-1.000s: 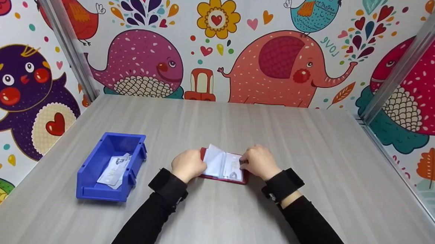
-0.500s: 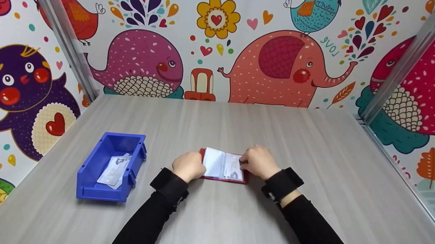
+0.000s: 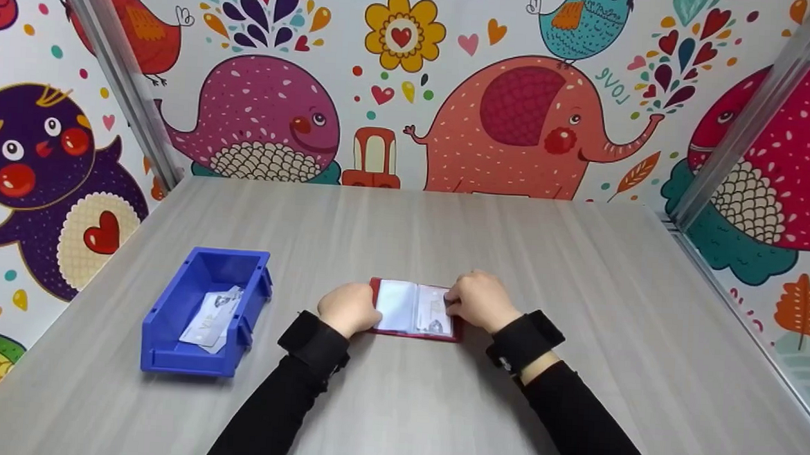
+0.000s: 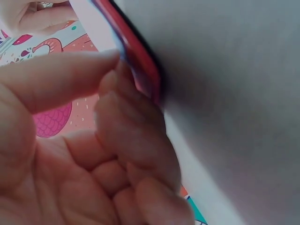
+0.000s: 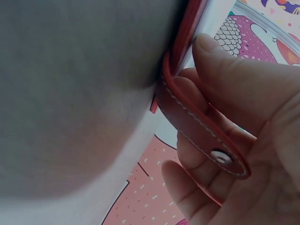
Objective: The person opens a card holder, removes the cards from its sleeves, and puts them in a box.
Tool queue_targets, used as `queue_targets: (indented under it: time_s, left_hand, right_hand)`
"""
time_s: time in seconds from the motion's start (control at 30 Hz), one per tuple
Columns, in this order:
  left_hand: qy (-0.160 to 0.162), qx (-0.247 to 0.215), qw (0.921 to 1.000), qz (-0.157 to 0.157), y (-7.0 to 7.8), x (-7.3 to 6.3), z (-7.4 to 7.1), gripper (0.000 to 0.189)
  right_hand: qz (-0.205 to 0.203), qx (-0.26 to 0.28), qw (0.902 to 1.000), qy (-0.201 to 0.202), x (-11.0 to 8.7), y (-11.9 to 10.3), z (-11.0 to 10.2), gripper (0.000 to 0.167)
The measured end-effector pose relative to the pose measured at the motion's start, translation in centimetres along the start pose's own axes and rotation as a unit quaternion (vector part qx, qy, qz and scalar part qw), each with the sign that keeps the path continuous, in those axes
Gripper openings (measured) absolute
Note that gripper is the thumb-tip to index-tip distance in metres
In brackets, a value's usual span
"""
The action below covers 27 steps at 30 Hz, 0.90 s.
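Note:
A small red card holder with clear sleeves lies spread on the table between both hands. Its right sleeve shows a white printed card; the left sleeve looks blank. My left hand pinches the holder's left edge between thumb and curled fingers, as the left wrist view also shows. On the opposite side, my right hand pinches the right edge, thumb on top. A red strap with a metal snap hangs from that edge across the right fingers in the right wrist view.
A blue plastic bin stands on the table to the left, with a few white cards marked VIP lying in it. Patterned walls with cartoon animals and metal posts border the table at the back and sides.
The clear leaf on the holder's left side, raised a second ago, has come down flat. Both hands stay at the holder's edges, and the bin has not moved.

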<state>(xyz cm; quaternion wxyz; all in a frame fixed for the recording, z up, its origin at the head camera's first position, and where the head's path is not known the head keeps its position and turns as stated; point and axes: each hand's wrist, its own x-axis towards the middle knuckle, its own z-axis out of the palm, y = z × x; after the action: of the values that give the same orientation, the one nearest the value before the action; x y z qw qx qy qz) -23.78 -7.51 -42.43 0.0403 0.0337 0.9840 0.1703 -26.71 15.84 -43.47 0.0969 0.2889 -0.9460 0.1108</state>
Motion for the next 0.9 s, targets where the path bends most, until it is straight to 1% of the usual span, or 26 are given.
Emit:
queue_targets:
  time_s: [0.2,0.3,0.4,0.47,0.6,0.7,0.77,0.9]
  left_hand:
    - [0.004,0.013,0.9999,-0.005,0.2,0.0,-0.1,0.010]
    - [0.018,0.013,0.9997,-0.008,0.5,0.1,-0.1,0.011]
    - [0.036,-0.004,0.9993,-0.005,1.2,0.0,-0.2,0.012]
    - [0.047,-0.021,0.9986,0.007,1.7,-0.1,-0.3,0.013]
    - [0.068,-0.053,0.9951,0.048,2.7,-0.2,-0.3,0.034]
    - [0.079,-0.063,0.9924,0.071,3.3,-0.3,-0.3,0.040]
    - [0.081,-0.066,0.9916,0.076,3.7,-0.3,-0.3,0.040]
    - [0.076,-0.075,0.9913,0.077,4.2,-0.2,0.0,0.041]
  right_hand:
    - [0.001,0.005,1.0000,-0.002,0.0,0.0,0.0,0.019]
    - [0.000,0.004,1.0000,-0.003,0.0,0.0,-0.1,0.019]
    - [0.002,0.004,1.0000,-0.004,0.0,-0.1,-0.1,0.019]
    - [0.006,0.006,1.0000,-0.004,0.0,-0.1,-0.1,0.019]
    - [0.012,0.005,0.9999,-0.007,0.0,-0.2,-0.1,0.020]
    - [0.011,0.006,0.9999,-0.004,0.0,-0.2,-0.1,0.020]
    - [0.005,0.003,1.0000,0.004,0.0,-0.1,0.0,0.020]
    - [-0.007,-0.002,0.9999,0.014,-0.1,0.0,0.1,0.020]
